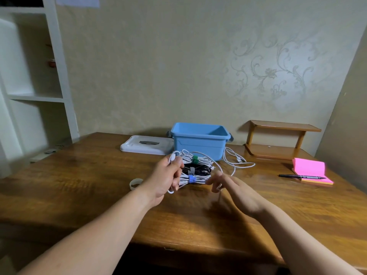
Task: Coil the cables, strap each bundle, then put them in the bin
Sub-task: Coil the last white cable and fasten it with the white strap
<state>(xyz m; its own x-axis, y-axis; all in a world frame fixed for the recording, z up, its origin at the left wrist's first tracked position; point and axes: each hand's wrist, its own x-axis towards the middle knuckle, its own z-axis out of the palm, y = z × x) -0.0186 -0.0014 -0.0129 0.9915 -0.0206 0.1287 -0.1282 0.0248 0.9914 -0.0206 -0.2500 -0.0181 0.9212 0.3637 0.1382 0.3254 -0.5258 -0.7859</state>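
Note:
My left hand grips a loop of a loose white cable, pinching its plug end near the thumb. That cable arcs to my right hand, whose fingers pinch it, and trails on to the right of the blue bin. Behind my hands lie three strapped bundles: white with a green strap, black with a grey strap, white with a blue strap. The open bin stands just behind them. A loose grey strap curls on the table left of my left hand.
The bin's white lid lies left of the bin. A small wooden shelf stands at the back right. A pink sticky-note pad and a black pen lie at the right. White shelving stands at the left.

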